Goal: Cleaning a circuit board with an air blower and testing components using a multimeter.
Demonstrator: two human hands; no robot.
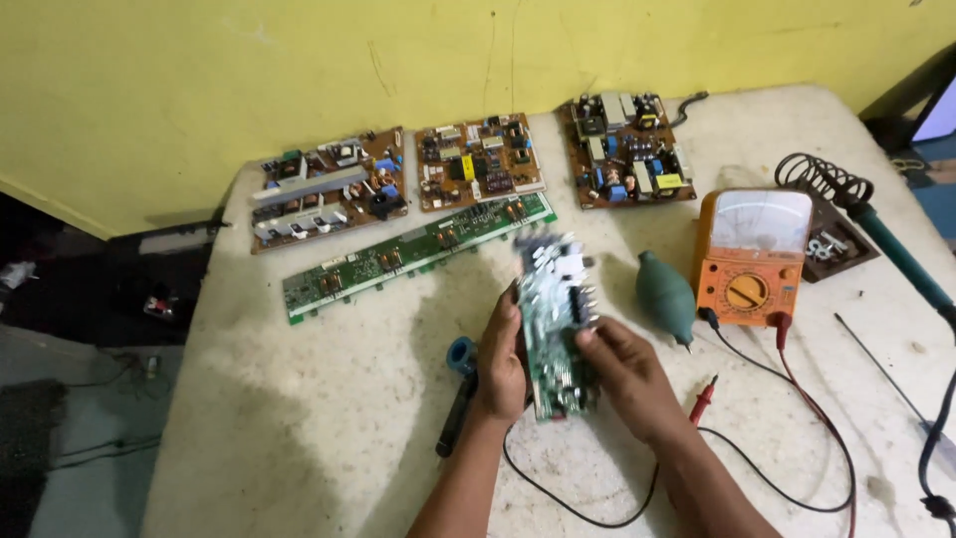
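Holding a small green printed circuit board [554,324] up off the worn, speckled white tabletop [299,418], the person grips it edge-on between both hands, probably so that its component side can be turned toward the eyes. The left hand [501,364] curls its fingers closed round the board's left edge, while the right hand [627,374] pinches the right edge between thumb and fingertips, the other fingers loosely bent. The board is blurred, yet it looks narrow and upright, green with pale silvery parts near its top and dark connectors at its lower end. Just beneath the left hand lie a blue roll of tape [461,355] and a dark-handled tool [456,418], within easy reach. To the right rest a red test probe [703,398], a teal rubber blower bulb [665,296] and an orange analogue multimeter [749,257] with its leads trailing loose. Farther back, a long green strip board [418,254] lies slantwise, and three brown power boards [480,161] are laid out in a row along the yellow wall [299,70], each apart from the next.
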